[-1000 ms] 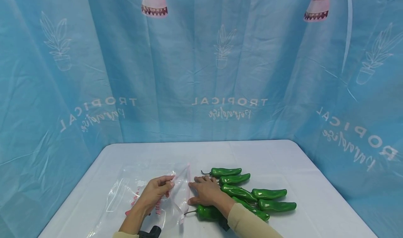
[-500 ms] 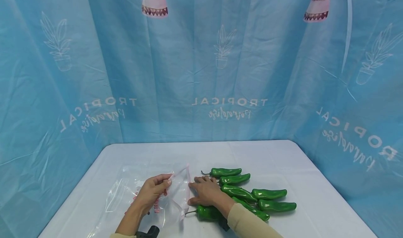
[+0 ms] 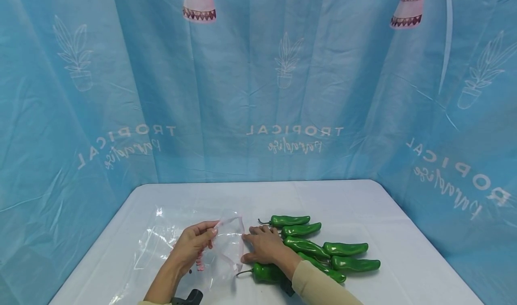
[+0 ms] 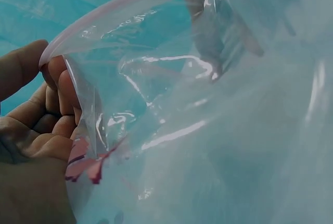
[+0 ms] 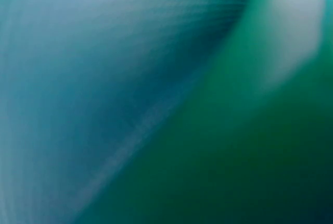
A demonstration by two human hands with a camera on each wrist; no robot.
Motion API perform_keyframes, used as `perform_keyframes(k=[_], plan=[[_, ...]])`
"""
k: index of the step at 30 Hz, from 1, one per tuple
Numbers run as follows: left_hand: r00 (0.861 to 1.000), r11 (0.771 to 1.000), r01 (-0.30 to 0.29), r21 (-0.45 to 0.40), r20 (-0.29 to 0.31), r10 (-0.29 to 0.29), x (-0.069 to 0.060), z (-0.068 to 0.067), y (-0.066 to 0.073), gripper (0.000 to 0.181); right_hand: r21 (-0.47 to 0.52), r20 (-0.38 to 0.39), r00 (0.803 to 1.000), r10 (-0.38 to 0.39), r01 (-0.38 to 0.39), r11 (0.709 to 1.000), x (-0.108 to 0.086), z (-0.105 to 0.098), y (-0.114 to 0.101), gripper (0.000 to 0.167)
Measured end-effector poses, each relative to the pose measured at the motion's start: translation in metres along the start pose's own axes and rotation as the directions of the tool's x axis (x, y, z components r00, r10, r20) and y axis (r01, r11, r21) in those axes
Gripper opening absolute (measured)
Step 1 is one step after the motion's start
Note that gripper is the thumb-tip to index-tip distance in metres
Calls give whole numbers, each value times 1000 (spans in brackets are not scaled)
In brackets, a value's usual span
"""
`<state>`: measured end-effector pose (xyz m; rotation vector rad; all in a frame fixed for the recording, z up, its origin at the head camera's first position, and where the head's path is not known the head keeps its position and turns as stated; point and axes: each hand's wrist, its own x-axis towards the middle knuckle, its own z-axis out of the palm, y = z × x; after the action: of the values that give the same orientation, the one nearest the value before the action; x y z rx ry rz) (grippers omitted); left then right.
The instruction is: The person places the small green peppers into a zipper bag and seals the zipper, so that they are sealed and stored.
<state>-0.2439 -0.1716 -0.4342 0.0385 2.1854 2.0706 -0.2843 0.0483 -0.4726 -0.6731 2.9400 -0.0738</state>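
Note:
A clear zip bag (image 3: 228, 246) with a pink zip edge and red print lies on the left half of the table. My left hand (image 3: 186, 246) pinches the far part of its mouth between thumb and fingers; in the left wrist view, the pink zip strip (image 4: 119, 2) stretches away from the thumb. My right hand (image 3: 264, 244) rests beside the bag's mouth with its fingers extended, holding nothing that shows. Under that wrist lies a green pepper (image 3: 265, 273), partly covered. A blurred green pepper (image 5: 250, 146) fills much of the right wrist view.
Several more green peppers lie right of my right hand, among them a far pepper (image 3: 291, 220), one behind the wrist (image 3: 305, 246) and a rightmost one (image 3: 355, 263). The white table (image 3: 331, 195) is walled in by a blue curtain (image 3: 258, 94).
My left hand has shifted slightly left, drawing the pinched bag edge with it, so the mouth looks wider and flatter. The right hand and the peppers have stayed put.

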Motion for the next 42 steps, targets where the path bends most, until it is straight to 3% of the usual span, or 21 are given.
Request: perform_keyframes(k=[10, 19, 27, 36, 42], plan=[[1000, 999, 20, -36, -17, -20, -1, -3, 0, 39, -3, -4, 1000, -12, 12, 1000, -2, -1, 0, 65], [1000, 999, -7, -41, 1, 7, -4, -6, 2, 44, 15, -1, 1000, -19, 19, 1000, -1, -1, 1, 65], [1000, 998, 8, -61, 5, -8, -3, -7, 0, 42, 8, -10, 1000, -23, 23, 1000, -1, 1, 2, 65], [999, 1000, -1, -19, 45, 2, -1, -3, -1, 47, 14, 16, 1000, -11, 11, 1000, -1, 0, 1, 65], [1000, 1000, -3, -4, 20, 3, 3, -1, -1, 45, 52, -12, 999, -50, 50, 997, -2, -7, 3, 63]])
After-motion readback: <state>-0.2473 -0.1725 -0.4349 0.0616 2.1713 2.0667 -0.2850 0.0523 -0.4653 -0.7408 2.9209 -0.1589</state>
